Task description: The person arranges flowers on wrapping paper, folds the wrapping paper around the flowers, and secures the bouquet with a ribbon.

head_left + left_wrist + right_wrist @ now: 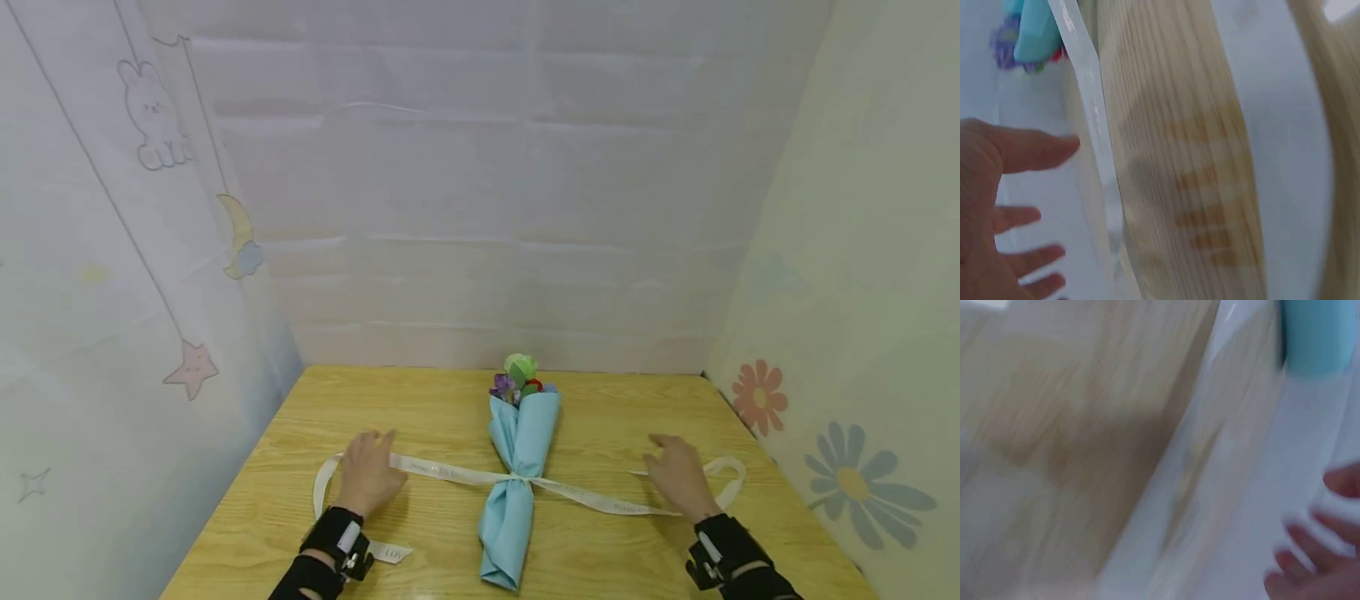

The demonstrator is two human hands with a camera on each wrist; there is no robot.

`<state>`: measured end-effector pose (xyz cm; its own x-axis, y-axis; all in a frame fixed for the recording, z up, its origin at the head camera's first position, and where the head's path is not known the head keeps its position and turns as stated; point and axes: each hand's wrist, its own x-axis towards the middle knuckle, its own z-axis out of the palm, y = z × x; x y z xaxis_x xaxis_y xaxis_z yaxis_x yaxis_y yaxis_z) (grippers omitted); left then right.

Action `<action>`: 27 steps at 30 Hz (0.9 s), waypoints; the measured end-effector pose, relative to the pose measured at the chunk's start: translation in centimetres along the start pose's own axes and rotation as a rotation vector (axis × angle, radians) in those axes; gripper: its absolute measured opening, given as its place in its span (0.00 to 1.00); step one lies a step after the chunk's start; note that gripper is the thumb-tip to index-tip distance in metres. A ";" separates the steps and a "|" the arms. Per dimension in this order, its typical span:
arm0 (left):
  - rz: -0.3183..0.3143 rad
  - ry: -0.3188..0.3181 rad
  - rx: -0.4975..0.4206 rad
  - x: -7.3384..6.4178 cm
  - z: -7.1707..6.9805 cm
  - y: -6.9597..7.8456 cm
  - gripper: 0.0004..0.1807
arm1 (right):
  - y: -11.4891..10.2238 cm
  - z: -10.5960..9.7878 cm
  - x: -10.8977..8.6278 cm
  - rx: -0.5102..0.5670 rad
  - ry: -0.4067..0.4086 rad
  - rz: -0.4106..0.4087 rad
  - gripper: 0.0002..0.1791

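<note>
A small bouquet in light blue wrapping paper [534,433] lies in the middle of the table, its green, purple and red flowers [519,375] pointing away from me. A white printed ribbon [465,475] crosses its narrow waist, gathered there at a knot, and stretches out to both sides. My left hand [369,475] hovers over the left length, thumb and fingers apart; the left wrist view shows nothing between them beside the ribbon [1100,119]. Above the right length is my right hand [678,477], its fingers loosely bent and holding nothing. The right wrist view is blurred.
The wooden table [420,408] has a pale wall sheet [480,208] behind it and decorated sheets on both sides. One ribbon tail [392,552] curls round behind my left wrist, and another loop [731,479] lies beside my right hand. Each wrist wears a black strap.
</note>
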<state>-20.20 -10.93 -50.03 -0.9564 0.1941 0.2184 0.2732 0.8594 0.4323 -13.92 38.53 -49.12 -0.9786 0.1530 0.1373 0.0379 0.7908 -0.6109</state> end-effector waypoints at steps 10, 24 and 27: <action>0.240 -0.421 -0.321 1.2 5.1 8.3 0.41 | -8.9 8.4 -1.4 0.178 -0.460 -0.202 0.35; 0.156 -0.342 -0.254 2.9 7.4 8.1 0.33 | -9.2 10.5 0.8 0.192 -0.325 -0.141 0.32; 0.169 -0.285 -0.222 2.9 7.2 7.7 0.24 | -7.9 10.5 1.5 0.188 -0.323 -0.140 0.23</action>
<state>-21.60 -0.30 -52.39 -0.8781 0.4741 0.0649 0.4152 0.6873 0.5961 -17.80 26.26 -52.23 -0.9859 -0.1671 -0.0047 -0.1090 0.6638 -0.7399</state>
